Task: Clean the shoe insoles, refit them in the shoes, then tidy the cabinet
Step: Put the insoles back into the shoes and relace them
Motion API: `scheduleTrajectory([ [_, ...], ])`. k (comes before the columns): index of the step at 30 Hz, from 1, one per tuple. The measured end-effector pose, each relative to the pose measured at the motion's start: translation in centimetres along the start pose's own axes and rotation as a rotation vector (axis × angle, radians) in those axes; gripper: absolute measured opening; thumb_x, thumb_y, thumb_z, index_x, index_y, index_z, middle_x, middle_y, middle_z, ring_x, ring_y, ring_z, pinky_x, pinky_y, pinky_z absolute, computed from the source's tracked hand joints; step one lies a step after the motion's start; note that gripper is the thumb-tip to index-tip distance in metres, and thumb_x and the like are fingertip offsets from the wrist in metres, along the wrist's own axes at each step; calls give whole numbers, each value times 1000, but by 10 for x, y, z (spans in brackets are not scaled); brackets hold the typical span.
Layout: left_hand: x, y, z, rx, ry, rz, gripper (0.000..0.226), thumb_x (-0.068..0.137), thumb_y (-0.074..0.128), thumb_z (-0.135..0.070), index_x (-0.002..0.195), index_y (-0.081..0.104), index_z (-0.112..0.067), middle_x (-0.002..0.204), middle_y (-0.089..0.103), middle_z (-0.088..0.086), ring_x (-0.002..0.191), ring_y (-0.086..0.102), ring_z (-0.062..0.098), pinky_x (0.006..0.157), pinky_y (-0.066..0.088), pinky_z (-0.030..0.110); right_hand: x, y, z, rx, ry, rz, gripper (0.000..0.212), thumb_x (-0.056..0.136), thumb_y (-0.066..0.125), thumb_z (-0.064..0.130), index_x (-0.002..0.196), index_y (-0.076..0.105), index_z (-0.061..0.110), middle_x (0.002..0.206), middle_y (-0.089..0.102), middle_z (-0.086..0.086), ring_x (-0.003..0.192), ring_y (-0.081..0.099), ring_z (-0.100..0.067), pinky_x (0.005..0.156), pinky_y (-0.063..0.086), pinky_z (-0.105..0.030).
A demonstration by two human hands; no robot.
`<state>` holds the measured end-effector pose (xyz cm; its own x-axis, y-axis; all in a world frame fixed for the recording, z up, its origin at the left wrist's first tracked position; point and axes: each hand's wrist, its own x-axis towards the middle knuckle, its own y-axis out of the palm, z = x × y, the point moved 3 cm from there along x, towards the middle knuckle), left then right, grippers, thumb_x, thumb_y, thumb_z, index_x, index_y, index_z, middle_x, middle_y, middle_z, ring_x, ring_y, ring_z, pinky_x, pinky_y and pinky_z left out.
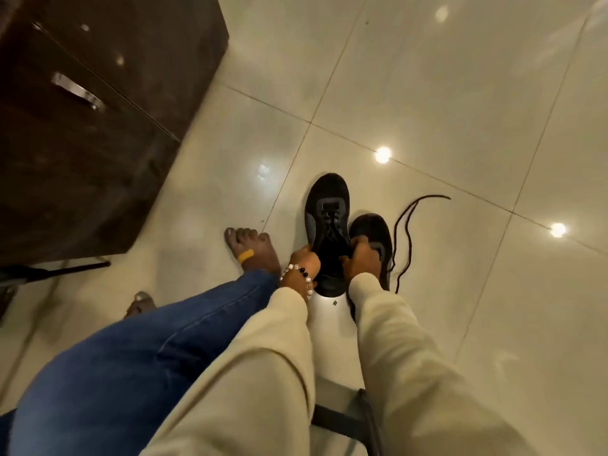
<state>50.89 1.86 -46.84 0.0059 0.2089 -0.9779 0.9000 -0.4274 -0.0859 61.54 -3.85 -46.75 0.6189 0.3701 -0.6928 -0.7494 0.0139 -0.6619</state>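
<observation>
- Head view: the laced shoe (327,232) stands on the tiled floor (444,110), its long axis running away from the person, toe far, heel near.
- The left hand (304,260) pinches its left collar edge, and the right hand (360,258) grips the right edge.
- Second shoe (375,235) touches its right side; a loose lace (406,232) lies just beyond.
- Both hands are equally near; the opening lies between them.

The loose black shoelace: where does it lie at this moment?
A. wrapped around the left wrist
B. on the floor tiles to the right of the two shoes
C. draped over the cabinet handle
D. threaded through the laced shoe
B: the loose black shoelace snakes across the floor tiles right of the second shoe, while both hands work at the laced shoe.
</observation>
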Motion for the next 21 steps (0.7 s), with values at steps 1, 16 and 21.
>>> scheduleTrajectory([
  [1,5,1,5,-6,-23,16,35,101,40,-22,134,51,-16,130,55,11,103,53,30,85,51,38,4,7,-5,1,9,7,33,87,57,13,118,46,11,110,60,-20,101,59,-41,89,49,-50],
  [16,29,8,48,349,50,-173,28,86,49,-10,105,62,6,96,68,22,77,68,34,71,59,45,-10,0,-112,387,218,-401,18,87,52,6,99,65,6,93,69,-16,88,61,-34,80,45,-32],
  [21,0,74,75,604,45,183,33,96,41,-6,124,56,4,124,60,19,104,61,33,92,47,37,-19,12,-173,340,419,-187,34,86,63,10,119,54,6,114,62,-18,107,57,-35,95,44,-40],
])
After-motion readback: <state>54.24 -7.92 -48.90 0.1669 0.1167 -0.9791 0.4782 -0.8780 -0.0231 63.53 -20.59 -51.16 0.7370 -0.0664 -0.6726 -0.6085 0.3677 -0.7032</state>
